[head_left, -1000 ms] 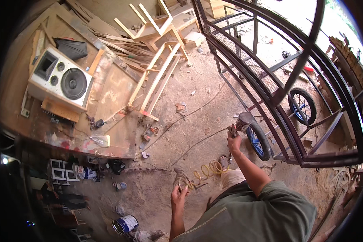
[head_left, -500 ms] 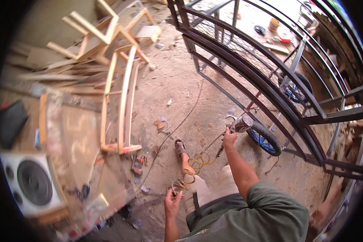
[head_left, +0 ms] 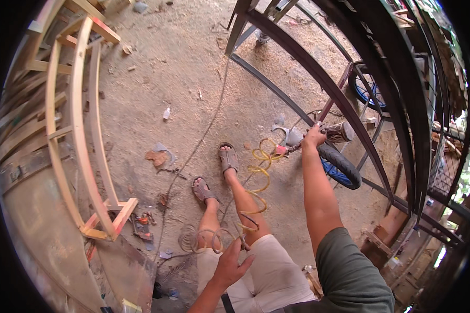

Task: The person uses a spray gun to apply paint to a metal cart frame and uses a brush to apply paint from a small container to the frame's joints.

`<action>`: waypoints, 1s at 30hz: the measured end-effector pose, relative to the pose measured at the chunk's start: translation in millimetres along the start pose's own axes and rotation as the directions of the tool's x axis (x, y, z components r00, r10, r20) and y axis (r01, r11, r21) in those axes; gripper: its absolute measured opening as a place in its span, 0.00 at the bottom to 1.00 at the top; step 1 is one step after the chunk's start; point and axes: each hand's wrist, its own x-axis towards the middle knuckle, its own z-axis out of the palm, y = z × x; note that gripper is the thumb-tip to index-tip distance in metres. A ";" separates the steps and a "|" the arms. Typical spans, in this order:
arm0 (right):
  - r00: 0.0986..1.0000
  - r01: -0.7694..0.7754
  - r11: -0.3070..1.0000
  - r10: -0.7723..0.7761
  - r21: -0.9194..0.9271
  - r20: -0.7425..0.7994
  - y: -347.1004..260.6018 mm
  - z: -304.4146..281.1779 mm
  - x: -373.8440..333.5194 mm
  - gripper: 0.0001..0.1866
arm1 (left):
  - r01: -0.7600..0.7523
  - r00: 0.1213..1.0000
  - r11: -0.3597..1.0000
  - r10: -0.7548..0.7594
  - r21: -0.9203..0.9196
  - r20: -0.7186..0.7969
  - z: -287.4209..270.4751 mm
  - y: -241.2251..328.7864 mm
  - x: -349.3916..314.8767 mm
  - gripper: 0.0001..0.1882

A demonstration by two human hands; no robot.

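- The right hand (head_left: 314,136) is closed around a spray gun (head_left: 322,130), held out at arm's length; the gun's stained cup (head_left: 340,132) points to the right.
- The left hand (head_left: 231,267) is in front of the shorts (head_left: 279,271), thumb and fingers narrowed on a coiled hose (head_left: 262,182); the exact grip is hard to make out at this size.
- The hose's yellow loops hang between the two hands, crossing in front of one bare leg.
- A dark metal frame (head_left: 324,78) fills the right side, its curved bars beside and beyond the cup; whether cup and bar touch, I cannot tell.
- A tyred wheel with a blue rim (head_left: 339,167) shows just below the gun, and a second wheel (head_left: 368,91) is partly hidden behind the bars.
- A thin cable (head_left: 201,138) runs across the dusty floor (head_left: 141,78), left of the sandals (head_left: 228,158).
- A pale wooden frame (head_left: 77,115) stands at the left, with an orange-and-grey tool (head_left: 142,224) near its lower end.
- A small white bottle (head_left: 166,113) and brown scraps (head_left: 156,158) lie on the open ground between.
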 end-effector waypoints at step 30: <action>0.732 0.676 0.725 -0.682 -0.135 0.004 -82.9 133.4 216.5 0.32 | 0.067 0.986 0.964 -0.024 -0.257 0.165 14.1 -24.2 143.3 0.36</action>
